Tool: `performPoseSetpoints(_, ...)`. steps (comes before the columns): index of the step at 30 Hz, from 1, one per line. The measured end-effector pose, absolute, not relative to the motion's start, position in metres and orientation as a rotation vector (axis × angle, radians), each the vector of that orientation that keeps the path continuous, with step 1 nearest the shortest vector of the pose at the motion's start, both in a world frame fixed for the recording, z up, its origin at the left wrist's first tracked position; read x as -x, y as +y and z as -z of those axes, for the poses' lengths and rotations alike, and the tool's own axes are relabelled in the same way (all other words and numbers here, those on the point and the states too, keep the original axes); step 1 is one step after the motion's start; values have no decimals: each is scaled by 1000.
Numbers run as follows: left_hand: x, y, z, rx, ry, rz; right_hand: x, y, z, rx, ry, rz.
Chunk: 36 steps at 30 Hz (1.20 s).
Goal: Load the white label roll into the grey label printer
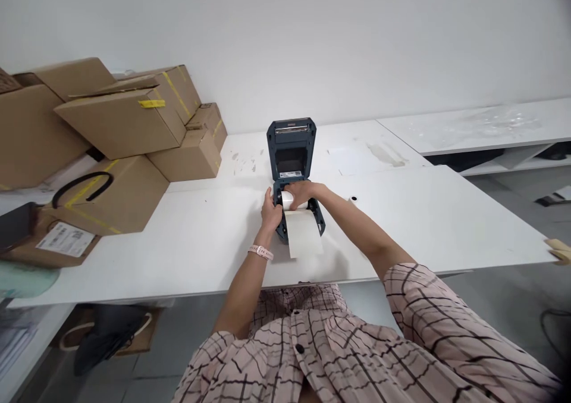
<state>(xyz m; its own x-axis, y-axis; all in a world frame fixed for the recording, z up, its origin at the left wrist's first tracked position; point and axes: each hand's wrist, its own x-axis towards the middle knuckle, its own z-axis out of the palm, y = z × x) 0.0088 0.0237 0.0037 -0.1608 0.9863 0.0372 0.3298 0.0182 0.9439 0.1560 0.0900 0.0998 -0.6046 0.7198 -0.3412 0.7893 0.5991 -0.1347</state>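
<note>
A dark label printer (pixel 291 153) stands on the white table with its lid raised. In its lower body lies a white label roll (pixel 288 199), and a strip of label paper (pixel 304 234) hangs out over the front. My left hand (pixel 270 212) is closed on the printer's left side, its thumb beside the roll's end. From the right, my right hand (pixel 300 193) reaches into the printer and is closed over the top of the roll. Its fingertips are partly hidden. A small paper roll with a dark core (pixel 354 199) lies to the right of the printer.
Cardboard boxes (pixel 120 117) are piled on the table's left, one bearing a shipping label (pixel 65 239). A black curved strap (pixel 82 180) rises there. Clear plastic wrapping (pixel 495 123) lies on the far-right table. Below, a dark bag (pixel 107 334) is at lower left.
</note>
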Motion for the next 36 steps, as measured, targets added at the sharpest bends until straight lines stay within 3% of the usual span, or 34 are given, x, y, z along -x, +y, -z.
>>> performPoseSetpoints(5, -9, 22, -5, -1326, 1591, -1139, -178, 45, -93, -1270, 2863, 355)
performPoseSetpoints(12, -15, 18, -10, -1224, 1469, -1256, -208, -57, -45, -1342, 3188, 268)
performPoseSetpoints(25, -19, -33, -16, -1269, 1491, -1146, -200, -62, -29, -1386, 3190, 208)
performPoseSetpoints(30, -20, -43, -17, -1236, 1458, -1165, -205, -64, -32, -1358, 3181, 378)
performPoseSetpoints(34, -19, -45, -17, -1232, 1447, -1151, -221, -48, -53, -1309, 3218, 875)
performPoseSetpoints(36, -20, -52, -18, -1219, 1441, -1134, -230, -23, -70, -1532, 3305, 1084)
